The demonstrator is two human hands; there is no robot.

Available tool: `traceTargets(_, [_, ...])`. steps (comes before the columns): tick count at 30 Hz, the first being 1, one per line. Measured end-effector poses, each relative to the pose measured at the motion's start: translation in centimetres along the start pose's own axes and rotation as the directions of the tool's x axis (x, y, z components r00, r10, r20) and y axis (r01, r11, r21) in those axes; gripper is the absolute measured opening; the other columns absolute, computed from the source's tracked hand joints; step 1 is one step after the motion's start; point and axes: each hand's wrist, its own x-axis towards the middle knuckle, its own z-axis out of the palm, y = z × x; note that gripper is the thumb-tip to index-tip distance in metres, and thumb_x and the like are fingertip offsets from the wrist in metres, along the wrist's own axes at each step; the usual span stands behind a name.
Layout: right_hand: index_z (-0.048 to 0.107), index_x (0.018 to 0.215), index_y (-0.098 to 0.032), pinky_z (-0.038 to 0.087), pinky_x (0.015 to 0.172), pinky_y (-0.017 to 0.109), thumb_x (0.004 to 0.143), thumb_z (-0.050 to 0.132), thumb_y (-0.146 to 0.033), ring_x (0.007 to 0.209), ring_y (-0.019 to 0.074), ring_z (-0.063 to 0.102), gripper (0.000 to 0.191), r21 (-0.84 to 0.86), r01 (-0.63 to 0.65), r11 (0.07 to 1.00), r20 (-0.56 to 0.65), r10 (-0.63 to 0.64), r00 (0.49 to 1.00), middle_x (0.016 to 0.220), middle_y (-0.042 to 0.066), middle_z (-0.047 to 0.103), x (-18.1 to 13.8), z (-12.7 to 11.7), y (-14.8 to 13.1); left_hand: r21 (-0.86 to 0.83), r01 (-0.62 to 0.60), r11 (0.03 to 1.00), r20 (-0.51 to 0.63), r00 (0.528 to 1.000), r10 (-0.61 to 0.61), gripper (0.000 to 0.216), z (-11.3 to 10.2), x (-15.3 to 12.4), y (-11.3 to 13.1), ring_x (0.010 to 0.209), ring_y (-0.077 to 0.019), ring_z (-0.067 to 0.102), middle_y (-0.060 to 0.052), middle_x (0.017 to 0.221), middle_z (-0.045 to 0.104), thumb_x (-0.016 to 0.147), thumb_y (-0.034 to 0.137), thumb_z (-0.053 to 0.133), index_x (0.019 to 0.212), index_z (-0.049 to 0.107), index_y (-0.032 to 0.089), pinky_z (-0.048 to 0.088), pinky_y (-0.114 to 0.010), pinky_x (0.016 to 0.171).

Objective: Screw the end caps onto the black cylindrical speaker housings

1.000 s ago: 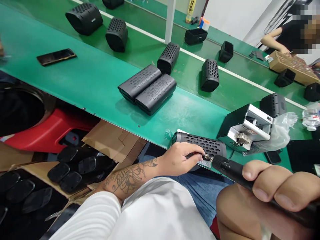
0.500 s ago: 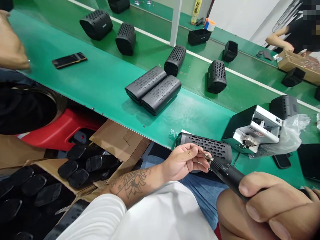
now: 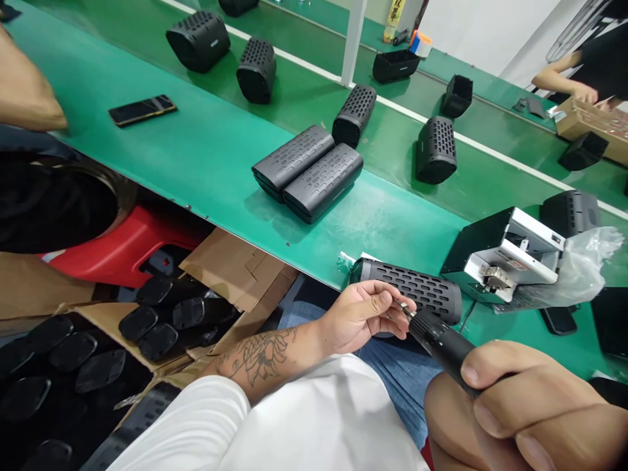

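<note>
One black screwdriver [image 3: 443, 345] grasped in the right hand [image 3: 530, 399], with its metal tip [image 3: 411, 315] at the curled left hand [image 3: 356, 317], just in front of a perforated black case [image 3: 422, 288] at the near edge of the green tabletop [image 3: 201, 147]. Impossible to tell the left grip tight or loose. Seemingly lining up the tip; next, calling for both hands steady.

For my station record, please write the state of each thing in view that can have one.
Left hand, partly curled
Right hand, closed around the driver
Driver, tip at the left hand's fingers
Near casing, lying, slotted face up
Paired casings, lying side by side
Left phone, flat, screen dark
Carton, flap open
Machine, standing; power unclear
Bag, crumpled
</note>
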Motion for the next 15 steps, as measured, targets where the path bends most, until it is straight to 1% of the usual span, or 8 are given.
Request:
traceTargets(2, [0.062,0.068,-0.043,0.059,0.033,0.054,0.074,0.097,-0.041,0.026,0.0276,0.048,0.035,0.005,-0.085,0.996,0.114,0.084,0.99,0.046,-0.013,0.06,0.5,-0.3,-0.2,-0.002,-0.004,1.0,0.011,1.0,0.004,0.048,-0.3,-0.2,0.1,0.08,-0.0197,0.087,-0.013,0.11,0.091,0.085,0.044,0.112,0.102,0.079,0.013,0.073,-0.029,0.071])
traceTargets(3, [0.063,0.07,-0.044,0.06,0.034,0.054,0.072,0.1,-0.043,0.026,0.0279,0.049,0.037,0.012,-0.1,0.995,0.138,0.098,0.986,0.046,-0.014,0.059,0.4,-0.4,-0.1,0.0,-0.006,1.0,0.016,1.0,0.006,0.048,-0.4,-0.3,0.2,0.08,-0.0194,0.087,-0.013,0.11,0.091,0.085,0.044,0.112,0.102,0.08,0.013,0.073,-0.028,0.071])
traceTargets(4, [0.061,0.068,-0.044,0.059,0.034,0.054,0.073,0.1,-0.047,0.025,0.0278,0.047,0.039,0.016,-0.098,0.995,0.106,0.095,0.99,0.044,-0.014,0.057,0.2,-0.2,0.0,0.002,-0.01,1.0,0.019,1.0,0.01,0.048,-0.5,-0.4,0.3,0.079,-0.0193,0.087,-0.013,0.11,0.091,0.085,0.044,0.112,0.102,0.08,0.013,0.073,-0.028,0.071])
traceTargets(6, [0.054,0.061,-0.042,0.052,0.032,0.053,0.082,0.092,-0.057,0.025,0.0273,0.042,0.046,0.007,-0.077,0.997,-0.081,0.077,0.994,0.039,-0.012,0.049,-0.7,0.8,0.2,0.008,-0.019,1.0,0.015,1.0,0.019,0.048,-0.6,-0.6,0.5,0.078,-0.0194,0.087,-0.014,0.109,0.091,0.084,0.044,0.112,0.102,0.08,0.013,0.072,-0.028,0.071])
traceTargets(8, [0.047,0.057,-0.04,0.048,0.032,0.051,0.091,0.08,-0.064,0.027,0.0277,0.042,0.053,-0.014,-0.101,0.995,-0.273,0.093,0.957,0.038,-0.008,0.046,-1.3,2.4,0.2,0.014,-0.023,1.0,0.01,1.0,0.022,0.049,-0.8,-0.7,0.6,0.078,-0.0196,0.086,-0.014,0.11,0.091,0.083,0.046,0.113,0.101,0.081,0.013,0.072,-0.029,0.07])
traceTargets(9, [0.045,0.057,-0.039,0.046,0.032,0.051,0.092,0.076,-0.067,0.029,0.028,0.042,0.055,-0.021,-0.128,0.992,-0.336,0.114,0.935,0.038,-0.007,0.044,-1.5,3.3,0.0,0.015,-0.02,1.0,0.013,1.0,0.02,0.05,-1.0,-0.8,0.6,0.077,-0.0197,0.086,-0.013,0.11,0.091,0.082,0.046,0.113,0.101,0.081,0.013,0.072,-0.029,0.07])
traceTargets(12, [0.046,0.058,-0.041,0.047,0.032,0.052,0.085,0.079,-0.075,0.031,0.0284,0.04,0.054,-0.037,-0.195,0.98,-0.391,0.166,0.905,0.039,-0.005,0.041,-1.3,4.9,-0.9,0.015,-0.019,1.0,0.029,0.999,0.018,0.05,-1.6,-0.8,0.6,0.077,-0.02,0.086,-0.013,0.11,0.091,0.081,0.048,0.114,0.099,0.082,0.014,0.072,-0.03,0.07])
traceTargets(15, [0.05,0.062,-0.043,0.058,0.038,0.063,0.07,0.093,-0.071,0.034,0.029,0.038,0.051,-0.017,-0.309,0.951,-0.374,0.281,0.884,0.044,-0.006,0.042,-1.1,4.3,-1.1,0.031,-0.031,0.999,0.043,0.999,0.03,0.051,-2.3,-0.7,0.6,0.08,-0.0211,0.087,-0.014,0.11,0.091,0.079,0.05,0.114,0.097,0.084,0.014,0.071,-0.031,0.072])
